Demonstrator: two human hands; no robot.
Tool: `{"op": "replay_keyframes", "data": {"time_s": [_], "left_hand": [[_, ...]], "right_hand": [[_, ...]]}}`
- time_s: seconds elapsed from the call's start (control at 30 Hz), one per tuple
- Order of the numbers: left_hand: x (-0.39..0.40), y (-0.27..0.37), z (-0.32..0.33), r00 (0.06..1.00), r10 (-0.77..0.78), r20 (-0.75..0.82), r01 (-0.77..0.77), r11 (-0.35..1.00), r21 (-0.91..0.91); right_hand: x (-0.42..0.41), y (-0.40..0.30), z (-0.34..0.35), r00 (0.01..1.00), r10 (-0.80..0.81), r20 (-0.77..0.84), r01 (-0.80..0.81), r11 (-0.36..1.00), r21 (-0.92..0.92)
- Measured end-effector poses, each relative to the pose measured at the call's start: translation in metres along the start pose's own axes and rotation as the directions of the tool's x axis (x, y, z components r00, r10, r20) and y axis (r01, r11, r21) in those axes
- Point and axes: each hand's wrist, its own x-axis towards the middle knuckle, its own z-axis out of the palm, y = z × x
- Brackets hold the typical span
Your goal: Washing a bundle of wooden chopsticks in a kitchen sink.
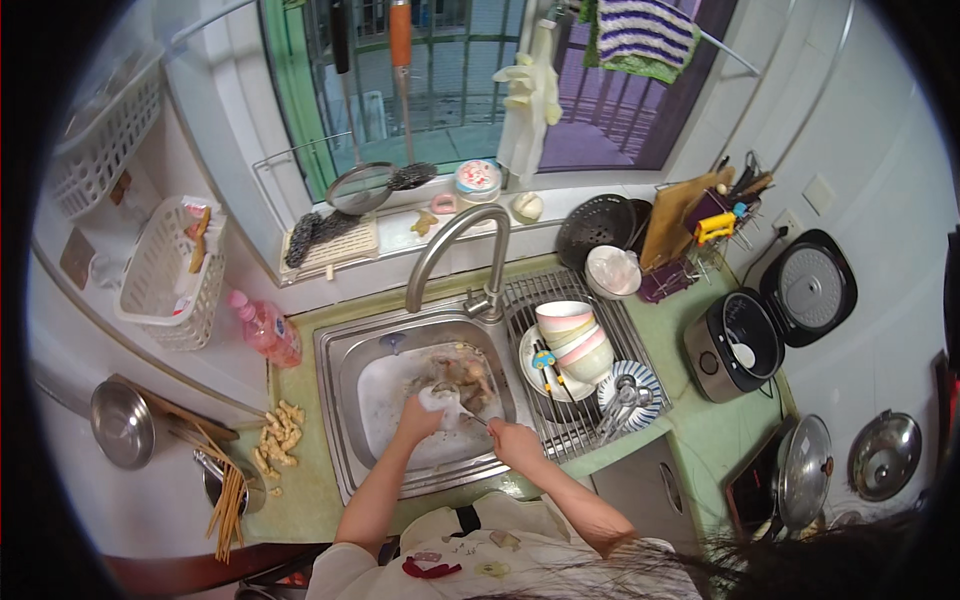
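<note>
My right hand [516, 444] grips the handle of a metal utensil [472, 417], probably a spoon or ladle, above the front right of the steel sink [352, 450]. Around its other end, my left hand [417, 421] holds a white, foamy cloth or sponge [439, 399], which partly hides the utensil's head. Below both hands, the basin holds whitish, sudsy water [382, 386] with brownish food scraps [465, 371] towards the back right. A curved metal faucet [427, 251] arches over the basin; no stream shows from its spout.
Right of the sink, a wire drying rack [525, 307] carries stacked bowls [574, 341], plates and several spoons [626, 397]. An open rice cooker [720, 352] stands farther right. At left are a pink soap bottle [266, 330], ginger [279, 435] and a metal holder with chopsticks [229, 502].
</note>
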Motion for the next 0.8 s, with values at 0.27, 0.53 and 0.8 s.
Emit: {"op": "replay_keyframes", "data": {"time_s": [0.27, 0.53, 0.8], "left_hand": [[-0.031, 0.029, 0.022, 0.941, 0.337, 0.008, -0.215, 0.582, 0.785], [-0.003, -0.028, -0.022, 0.981, 0.076, -0.179, -0.032, 0.97, 0.239], [-0.004, -0.055, -0.022, 0.982, 0.012, -0.188, -0.017, 1.0, -0.023]], "right_hand": [[-0.031, 0.021, -0.045, 0.994, 0.105, 0.003, -0.097, 0.93, -0.354], [-0.092, 0.163, -0.084, 0.607, 0.778, -0.162, -0.438, 0.498, 0.749], [-0.048, 0.142, -0.09, 0.722, 0.096, -0.685, -0.524, 0.722, -0.451]]}}
